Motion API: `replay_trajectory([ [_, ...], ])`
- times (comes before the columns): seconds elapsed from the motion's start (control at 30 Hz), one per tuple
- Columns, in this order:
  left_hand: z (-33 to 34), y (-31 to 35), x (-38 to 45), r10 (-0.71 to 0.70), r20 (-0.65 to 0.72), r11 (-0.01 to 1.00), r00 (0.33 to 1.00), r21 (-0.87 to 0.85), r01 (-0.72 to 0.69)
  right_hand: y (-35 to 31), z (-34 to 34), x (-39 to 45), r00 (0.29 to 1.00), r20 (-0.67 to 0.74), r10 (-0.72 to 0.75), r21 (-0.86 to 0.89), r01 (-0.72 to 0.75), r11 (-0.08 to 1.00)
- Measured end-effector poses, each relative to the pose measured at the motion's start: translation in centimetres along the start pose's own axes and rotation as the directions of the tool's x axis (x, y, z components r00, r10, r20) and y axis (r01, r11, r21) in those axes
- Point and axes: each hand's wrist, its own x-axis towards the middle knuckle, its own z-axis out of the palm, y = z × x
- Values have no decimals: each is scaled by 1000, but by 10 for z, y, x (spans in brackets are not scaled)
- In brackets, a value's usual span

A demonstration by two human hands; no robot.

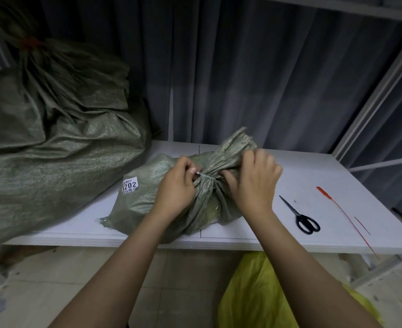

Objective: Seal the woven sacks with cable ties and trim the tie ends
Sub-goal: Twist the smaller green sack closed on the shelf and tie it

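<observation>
A small green woven sack (143, 200) with a white label lies on the white table (313, 181). Its neck is gathered and points up and away from me. A pale cable tie (208, 176) runs around the neck. My left hand (176, 188) pinches the tie's left end at the head. My right hand (254, 181) grips the gathered neck on the right, its fingers curled into the fabric at the tie. The tie's right end is hidden under those fingers.
Black scissors (300, 216) lie on the table right of the sack. A red cable tie (337, 207) and a short red offcut (362, 225) lie beyond them. A large green sack (53, 138) tied in red fills the left. Yellow plastic (254, 292) sits below the table edge.
</observation>
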Motion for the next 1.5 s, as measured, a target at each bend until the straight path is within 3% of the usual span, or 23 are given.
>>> replay_trajectory([
  [0.07,2,-2,1,-64,-11,995,998,-79,63,-1,-2,-5,946,216,243,131,-275,952],
  [0.13,3,-3,2,-85,-17,992,996,-98,83,-3,3,-11,849,404,340,163,-432,887],
  [0.2,3,-2,2,-89,-16,990,996,-109,86,-5,8,-12,750,585,308,212,-508,835],
  [0.27,2,0,1,-78,-18,991,997,-107,75,-9,13,-8,596,777,202,292,-627,722],
  [0.3,1,2,0,-66,-14,994,998,-90,64,-14,12,-6,560,813,158,331,-668,666],
  [0.5,-2,6,-2,-9,37,1000,999,-3,9,-32,7,19,670,722,174,616,-737,278],
  [0.57,-1,5,0,4,40,999,999,33,-5,-37,1,23,747,642,173,667,-656,354],
  [0.67,1,5,0,-27,35,996,999,82,24,-38,1,18,844,514,151,545,-457,703],
  [0.73,3,2,0,-54,17,994,998,92,53,-35,2,11,861,479,172,442,-405,800],
  [0.87,4,-2,-1,-57,-9,995,998,86,58,-38,11,10,839,480,256,567,-519,639],
  [1.0,5,1,-1,38,-43,986,998,161,-31,-38,4,17,820,488,298,590,-562,580],
  [1.23,1,3,-4,220,-72,896,973,410,-173,-31,-13,27,753,576,317,454,-618,642],
  [1.5,-2,9,-7,229,-44,894,972,404,-192,-32,-17,31,738,601,306,416,-616,669],
])
